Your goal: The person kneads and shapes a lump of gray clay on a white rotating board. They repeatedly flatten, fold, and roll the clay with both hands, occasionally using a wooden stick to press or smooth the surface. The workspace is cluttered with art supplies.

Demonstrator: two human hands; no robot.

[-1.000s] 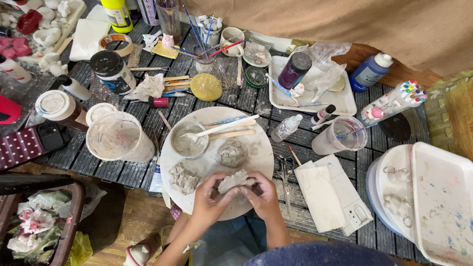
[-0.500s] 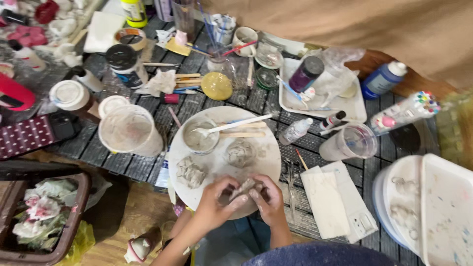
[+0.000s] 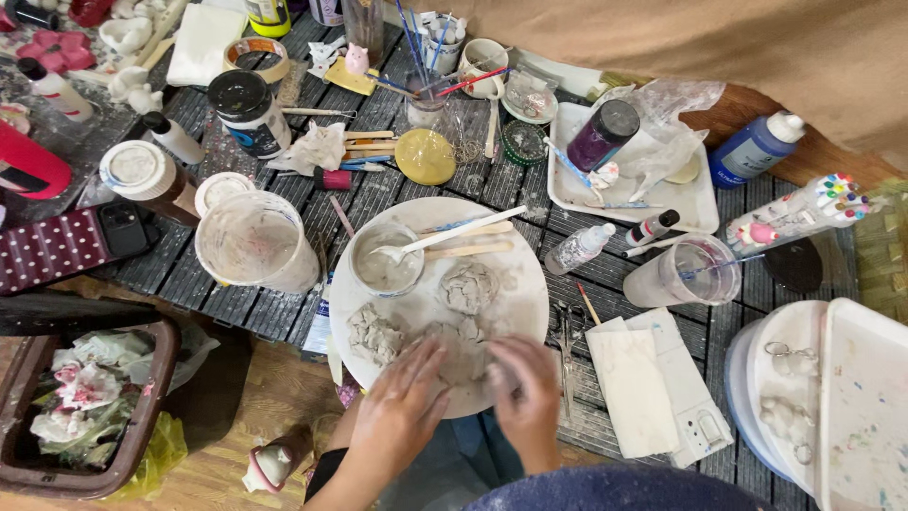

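Grey clay everywhere on the round white board (image 3: 530, 312), which sits on the dark slatted surface (image 3: 151, 270). Left of the board there's a cloudy plastic cup (image 3: 253, 241). On the board's left part sit a crumbly clay lump (image 3: 375, 333) and a small bowl (image 3: 386, 260) of slip. At its near edge the left hand (image 3: 402, 409) and right hand (image 3: 523, 386) both press on a flattened clay piece (image 3: 461, 346), fingers curled over it. Right of the board lies a folded white paper (image 3: 632, 388).
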